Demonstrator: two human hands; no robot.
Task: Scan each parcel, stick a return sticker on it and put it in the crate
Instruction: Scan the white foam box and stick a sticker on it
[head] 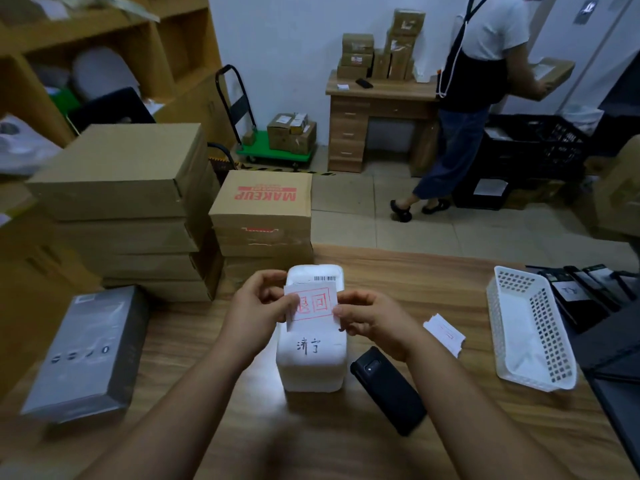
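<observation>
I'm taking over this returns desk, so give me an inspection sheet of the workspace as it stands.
Surface: wooden table, worn grain.
Job's things: white parcel upright at table centre, handwriting on its front; return sticker with red stamp, held in front of the parcel's top, not yet stuck down; black scanner lying right of the parcel; spare stickers further right.
Clutter: grey box at left; white basket at right.
Hands: left hand and right hand each pinch a sticker edge.
Cables: nothing seen.
Surroundings: stacked cartons behind the table; black crate on the floor by a second person; green trolley.
</observation>
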